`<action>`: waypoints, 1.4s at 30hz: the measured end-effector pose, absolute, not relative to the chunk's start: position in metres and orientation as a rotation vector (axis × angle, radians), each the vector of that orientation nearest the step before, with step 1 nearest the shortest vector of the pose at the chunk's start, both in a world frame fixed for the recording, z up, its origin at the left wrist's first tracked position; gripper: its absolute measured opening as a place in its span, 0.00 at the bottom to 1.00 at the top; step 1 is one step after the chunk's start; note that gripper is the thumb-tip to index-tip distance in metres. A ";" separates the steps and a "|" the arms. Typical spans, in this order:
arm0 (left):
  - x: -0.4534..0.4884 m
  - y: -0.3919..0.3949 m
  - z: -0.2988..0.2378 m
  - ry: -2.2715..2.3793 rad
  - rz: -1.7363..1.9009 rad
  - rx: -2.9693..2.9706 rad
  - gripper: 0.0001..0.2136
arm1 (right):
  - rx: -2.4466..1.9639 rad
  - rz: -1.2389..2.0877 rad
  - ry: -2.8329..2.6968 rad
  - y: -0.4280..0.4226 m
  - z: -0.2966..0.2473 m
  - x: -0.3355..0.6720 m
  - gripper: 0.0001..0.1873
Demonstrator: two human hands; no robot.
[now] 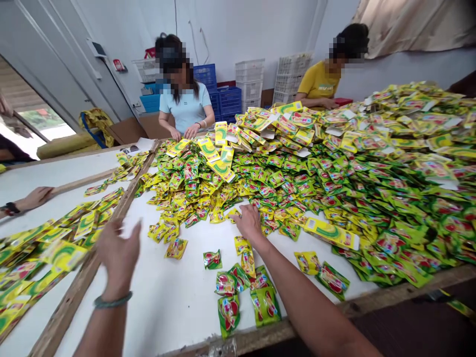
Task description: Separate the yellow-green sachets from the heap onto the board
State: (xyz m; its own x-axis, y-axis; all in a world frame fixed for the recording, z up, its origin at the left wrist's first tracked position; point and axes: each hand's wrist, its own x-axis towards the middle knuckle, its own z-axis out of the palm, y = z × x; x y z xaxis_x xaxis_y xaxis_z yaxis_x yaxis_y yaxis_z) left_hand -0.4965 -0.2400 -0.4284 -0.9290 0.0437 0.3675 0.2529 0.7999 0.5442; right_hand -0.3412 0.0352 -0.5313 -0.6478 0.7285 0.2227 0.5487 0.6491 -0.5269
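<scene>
My left hand (118,255), blurred by motion and wearing a dark green wristband, is above the wooden divider with thumb and fingers apart. A smeared yellow flat box (66,256) is just left of it, apart from the fingers. At the near edge of the heap, my right hand (248,222) has its fingers curled down on a small yellow packet (232,213); the fingertips are partly hidden. Several green packets with red pictures (228,312) and a few yellow ones (247,263) lie loose on the white tabletop (167,302) beside my right forearm.
A large heap of green packets (357,198) fills the right, with yellow boxes (282,124) on top. A wooden divider (74,292) separates more yellow boxes (86,223) at left. Two people (186,106) (320,82) work opposite; another person's hand (35,198) reaches in from the left.
</scene>
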 end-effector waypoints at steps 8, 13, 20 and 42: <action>-0.454 -0.090 -0.496 -3.095 -0.776 -0.765 0.18 | -0.896 0.741 -2.580 0.029 -0.535 -0.332 0.09; -0.465 -0.096 -0.516 -3.111 -0.850 -0.792 0.14 | -0.793 0.696 -2.435 0.031 -0.520 -0.326 0.11; -0.468 -0.106 -0.518 -3.176 -0.904 -0.695 0.12 | -0.213 0.907 -2.742 -0.029 -0.508 -0.330 0.15; -0.428 -0.129 -0.514 -2.595 -2.606 -0.537 0.21 | -0.480 1.798 -2.235 0.020 -0.509 -0.329 0.18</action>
